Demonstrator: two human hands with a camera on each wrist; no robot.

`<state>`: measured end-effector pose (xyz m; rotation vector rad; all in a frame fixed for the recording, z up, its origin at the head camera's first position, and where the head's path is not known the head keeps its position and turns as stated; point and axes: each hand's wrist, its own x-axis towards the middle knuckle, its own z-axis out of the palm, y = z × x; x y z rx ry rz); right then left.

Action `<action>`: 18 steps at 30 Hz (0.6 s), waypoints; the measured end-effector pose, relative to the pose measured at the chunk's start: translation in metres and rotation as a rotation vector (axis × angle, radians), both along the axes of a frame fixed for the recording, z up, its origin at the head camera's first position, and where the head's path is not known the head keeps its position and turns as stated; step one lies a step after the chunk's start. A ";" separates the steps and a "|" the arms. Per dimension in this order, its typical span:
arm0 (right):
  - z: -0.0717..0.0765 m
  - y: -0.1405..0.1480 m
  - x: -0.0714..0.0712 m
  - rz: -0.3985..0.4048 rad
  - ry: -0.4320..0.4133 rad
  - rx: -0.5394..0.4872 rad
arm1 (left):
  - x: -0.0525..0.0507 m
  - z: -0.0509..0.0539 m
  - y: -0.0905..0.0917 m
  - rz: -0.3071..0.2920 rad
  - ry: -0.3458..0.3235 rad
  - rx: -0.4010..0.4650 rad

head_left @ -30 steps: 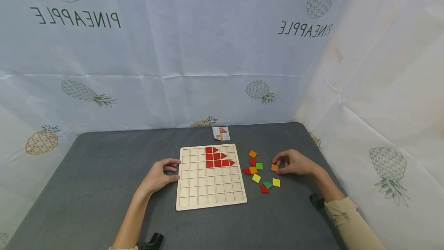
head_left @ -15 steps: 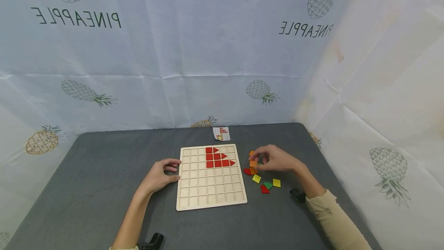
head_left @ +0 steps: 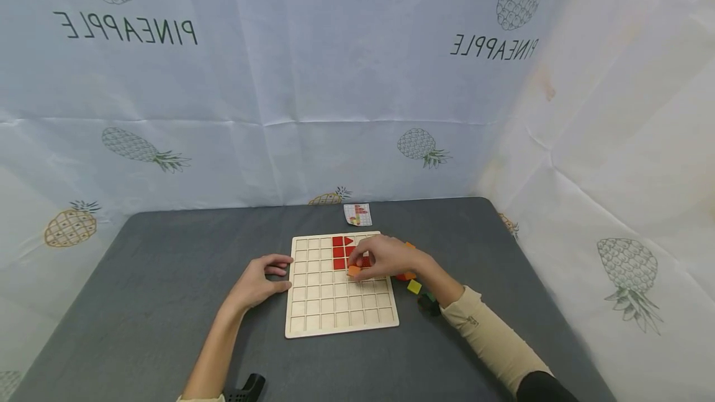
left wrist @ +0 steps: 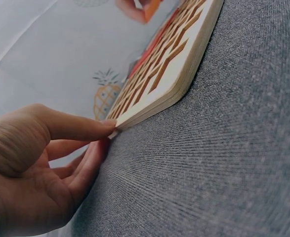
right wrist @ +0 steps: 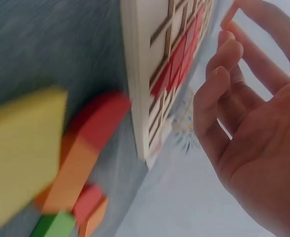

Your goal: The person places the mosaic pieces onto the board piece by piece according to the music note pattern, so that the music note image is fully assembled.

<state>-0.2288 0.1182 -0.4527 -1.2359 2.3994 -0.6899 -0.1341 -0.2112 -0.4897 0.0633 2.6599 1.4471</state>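
Orange square [head_left: 354, 271] is over the board [head_left: 329, 322], pinched by the right hand [head_left: 385, 255], maybe so its bottom is free. The left hand [head_left: 259, 281], fingers loose, touches the board's left edge, likely to keep it from sliding. A yellow piece [head_left: 414, 286] lies nearby.

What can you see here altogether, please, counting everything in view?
table: one, dark grey, foreground
cloth: count unclear, pale, pineapple-printed, behind table
board: one, pale wood, on table
red tiles: several, some hidden, red, on board
orange tile: one, orange, over board
loose tiles: several, yellow, red, orange, green, right of board
card: one, white with coloured print, behind board
gadgets: two, black, flanking board
left hand: one, touching board's left edge
right hand: one, pinching orange tile
sleeves: two, beige, lower frame
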 end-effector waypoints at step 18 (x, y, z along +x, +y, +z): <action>-0.006 -0.038 0.002 0.046 0.031 0.105 | 0.000 -0.002 -0.001 -0.004 0.010 0.006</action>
